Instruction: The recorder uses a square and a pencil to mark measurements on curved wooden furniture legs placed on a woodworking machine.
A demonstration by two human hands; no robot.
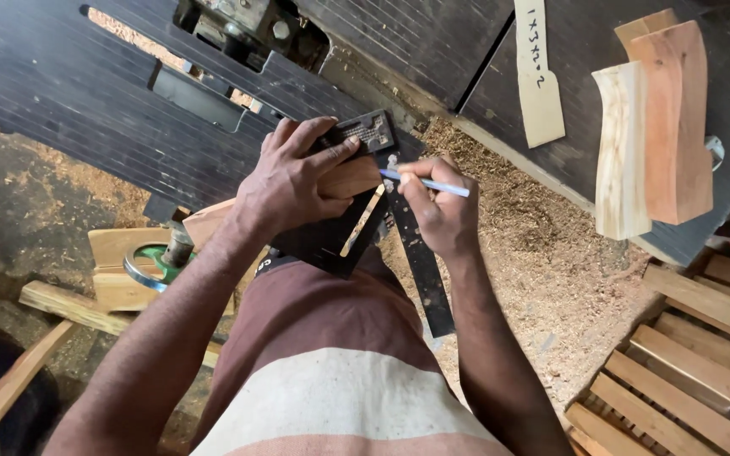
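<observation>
Dark ribbed machine table (61, 93), slot cut in it. On top: two curved wood blocks (656, 127), flat wood strip (538, 76), sawdust (466, 143).

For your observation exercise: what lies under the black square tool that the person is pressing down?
Under the black square tool a light wooden piece shows, pinned by the left hand. The right hand holds a blue pencil beside it. The rest of the wood is covered.
</observation>
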